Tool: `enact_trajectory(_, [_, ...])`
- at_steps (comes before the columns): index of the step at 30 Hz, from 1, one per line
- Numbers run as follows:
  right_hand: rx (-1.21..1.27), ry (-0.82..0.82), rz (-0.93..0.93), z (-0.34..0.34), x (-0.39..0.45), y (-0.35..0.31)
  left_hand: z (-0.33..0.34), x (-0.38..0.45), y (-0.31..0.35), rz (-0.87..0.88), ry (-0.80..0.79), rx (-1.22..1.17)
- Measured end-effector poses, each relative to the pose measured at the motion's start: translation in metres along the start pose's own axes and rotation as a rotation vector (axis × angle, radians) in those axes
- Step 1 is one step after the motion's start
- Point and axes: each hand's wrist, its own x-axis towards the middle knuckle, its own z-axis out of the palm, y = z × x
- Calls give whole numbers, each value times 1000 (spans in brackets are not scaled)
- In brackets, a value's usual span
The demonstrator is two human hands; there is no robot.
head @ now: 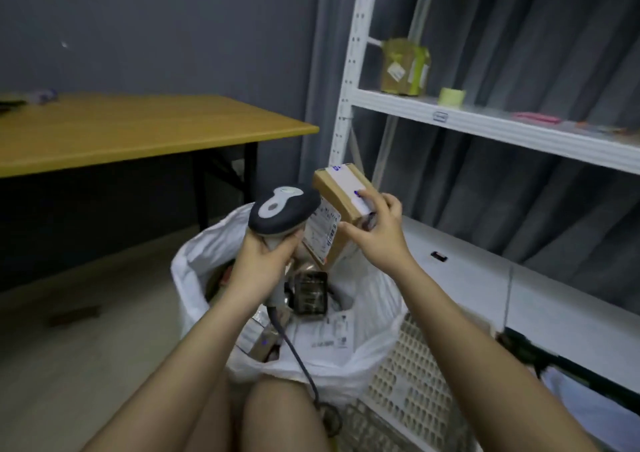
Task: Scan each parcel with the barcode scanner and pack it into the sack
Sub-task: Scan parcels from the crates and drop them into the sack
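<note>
My left hand [265, 256] grips the handle of a dark barcode scanner [282, 211], whose head points toward a brown cardboard parcel [341, 195]. My right hand [379, 225] holds that parcel tilted above the sack, its white label facing the scanner. The white plastic sack [204, 244] stands open below both hands and holds several parcels, among them a dark packet [310, 293] and a white mailer [329, 334]. The scanner's grey cable [294, 354] runs down across the sack's front rim.
A wooden table [138, 129] stands at the left. A white metal shelf [485, 122] at the right carries a taped brown parcel [403, 67] and a tape roll [451, 97]. A perforated plastic crate [408, 379] sits beside the sack, and my knees are at the bottom.
</note>
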Motion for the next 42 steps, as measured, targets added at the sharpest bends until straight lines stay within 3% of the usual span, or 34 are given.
enact_trajectory(5, [-60,74,-3,68,48,21,-26,24,-13,-41,46,34])
enact_trajectory(6, [-153,-4,54,80,49,32,-27,27,-16,-42,47,31])
enact_trajectory(9, [-328,-508,270,103,40,63,-26,31,-23,-58,48,39])
enact_trajectory(10, [-283,-519,312,103,35,69,-23,31,-25,-69,39,36])
enact_trajectory(13, [-190,-347,271,85,23,72,-9,29,-29,-68,4,14])
enact_trajectory(17, [-266,-234,106,26,-9,72,27,18,-34,-49,-70,-1])
enact_trajectory(21, [-369,-73,105,-49,-56,88,87,-5,-43,-59,-215,-11])
enact_trajectory(28, [-480,110,357,-159,-167,162,200,-78,-79,-168,-535,12])
enact_trajectory(34, [-473,109,725,-206,-301,255,268,-153,-134,-279,-801,78])
enact_trajectory(42, [-462,93,1098,-221,-382,340,302,-196,-189,-406,-887,178])
